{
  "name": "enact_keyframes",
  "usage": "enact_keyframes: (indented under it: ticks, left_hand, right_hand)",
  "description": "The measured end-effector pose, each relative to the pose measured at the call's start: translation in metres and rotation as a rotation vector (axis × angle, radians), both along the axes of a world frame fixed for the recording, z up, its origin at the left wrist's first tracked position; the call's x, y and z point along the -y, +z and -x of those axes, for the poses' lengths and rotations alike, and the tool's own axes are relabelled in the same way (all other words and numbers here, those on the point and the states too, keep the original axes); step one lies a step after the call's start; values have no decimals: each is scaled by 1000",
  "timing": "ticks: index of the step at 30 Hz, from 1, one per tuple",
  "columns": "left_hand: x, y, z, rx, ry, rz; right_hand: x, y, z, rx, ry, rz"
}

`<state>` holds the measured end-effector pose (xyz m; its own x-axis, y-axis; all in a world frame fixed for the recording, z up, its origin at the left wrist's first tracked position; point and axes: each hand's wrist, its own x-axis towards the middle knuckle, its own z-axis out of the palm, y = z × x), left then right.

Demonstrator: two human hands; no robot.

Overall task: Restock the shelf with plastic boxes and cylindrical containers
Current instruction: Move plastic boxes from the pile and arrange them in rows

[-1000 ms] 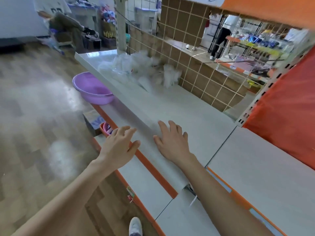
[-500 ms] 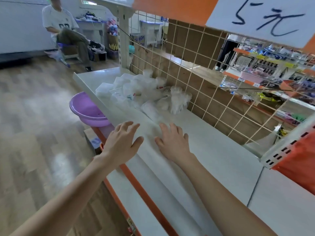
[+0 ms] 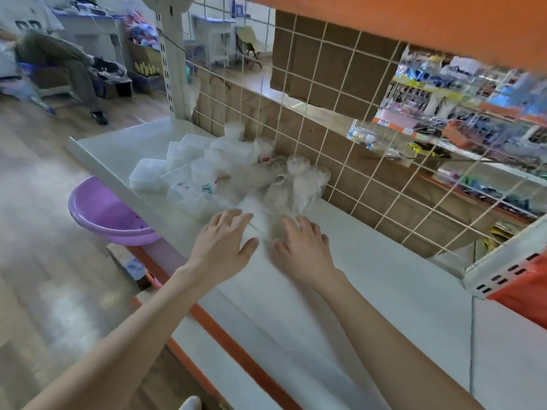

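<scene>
A heap of clear plastic boxes (image 3: 180, 173) lies on the white shelf (image 3: 370, 276) near its far left end. Beside them, against the wire grid, lie several cylindrical containers (image 3: 302, 184) wrapped in clear plastic. My left hand (image 3: 222, 247) hovers with fingers spread just short of the nearest box. My right hand (image 3: 302, 247) is stretched out flat beside it, fingertips close to the wrapped containers. Both hands hold nothing.
A purple basin (image 3: 109, 214) sits on the lower shelf, sticking out to the left. A wire grid back panel (image 3: 340, 137) bounds the shelf behind. An orange header (image 3: 414, 22) hangs overhead. A person (image 3: 59, 60) sits far left on the wooden floor area.
Both hands have advanced along the shelf toward the pile of boxes and containers, which is now closer. They remain empty.
</scene>
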<state>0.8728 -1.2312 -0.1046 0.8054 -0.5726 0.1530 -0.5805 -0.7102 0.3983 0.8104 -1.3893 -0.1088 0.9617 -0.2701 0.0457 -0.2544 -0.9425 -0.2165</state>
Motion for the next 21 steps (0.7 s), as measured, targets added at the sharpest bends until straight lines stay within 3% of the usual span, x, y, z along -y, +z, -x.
enact_keyframes:
  ticks: [12,17,21]
  left_hand:
    - [-7,6,-70,41,-224,22]
    - [6,7,-81,38,-322,50]
    - [22,5,-83,9,-371,75]
  right_hand:
    - [-28,-15,-60,35,-141,-13]
    - [-25,-15,-64,109,-151,-222]
    - [-20,-22,-53,49,-209,-105]
